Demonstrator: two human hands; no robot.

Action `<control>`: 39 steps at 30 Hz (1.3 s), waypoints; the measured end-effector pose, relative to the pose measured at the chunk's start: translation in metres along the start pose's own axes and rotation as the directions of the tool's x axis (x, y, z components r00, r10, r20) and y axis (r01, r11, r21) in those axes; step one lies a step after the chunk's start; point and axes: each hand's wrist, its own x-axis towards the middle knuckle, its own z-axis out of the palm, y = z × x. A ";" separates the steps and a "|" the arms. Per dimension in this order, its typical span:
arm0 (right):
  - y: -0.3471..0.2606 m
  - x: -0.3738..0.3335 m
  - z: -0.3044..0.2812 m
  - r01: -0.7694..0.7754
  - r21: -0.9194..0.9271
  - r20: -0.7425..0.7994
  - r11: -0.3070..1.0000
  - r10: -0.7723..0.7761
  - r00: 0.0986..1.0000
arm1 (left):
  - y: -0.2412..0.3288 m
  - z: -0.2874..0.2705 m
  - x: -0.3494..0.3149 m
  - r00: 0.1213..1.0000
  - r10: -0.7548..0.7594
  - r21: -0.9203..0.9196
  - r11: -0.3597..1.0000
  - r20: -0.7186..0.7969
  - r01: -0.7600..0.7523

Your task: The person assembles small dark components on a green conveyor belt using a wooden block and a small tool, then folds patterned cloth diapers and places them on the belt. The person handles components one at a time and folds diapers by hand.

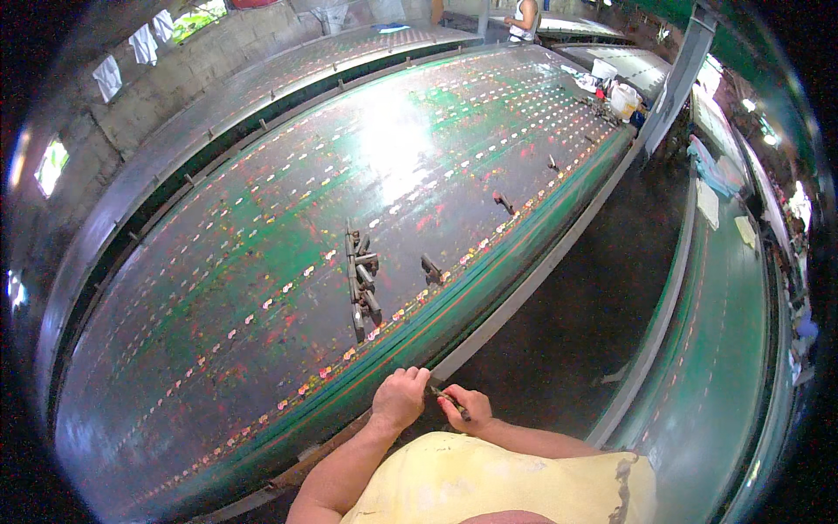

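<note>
head view: two hands point(400, 397), one dark rod point(463, 413) in right fingers point(461, 396).

Head cam, left fisheye: worn on the head, looks down and ahead, upright. Yellow top point(497, 480) very near at the bottom edge; left hand point(401, 397) and right hand point(470, 410) close in, low, about centre. Long table point(463, 166) stretches from near lower left to far top, sides bowed. Block wall point(183, 74) farther off, upper left. Dark round rim cuts the corners.
</note>
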 end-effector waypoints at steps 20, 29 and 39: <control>0.000 0.009 0.001 -0.622 0.706 0.498 0.339 0.386 0.776 | 0.001 0.001 -0.006 0.995 0.002 0.014 1.000 -0.105 -0.001; 0.033 -0.067 0.013 -0.066 0.550 -0.181 0.832 0.196 0.964 | 0.002 -0.012 -0.014 0.972 -0.209 -0.033 0.976 0.111 0.214; 0.005 -0.025 -0.060 0.213 0.583 -0.543 0.784 0.181 0.820 | -0.021 0.018 -0.031 0.961 -0.276 -0.035 0.960 0.007 0.276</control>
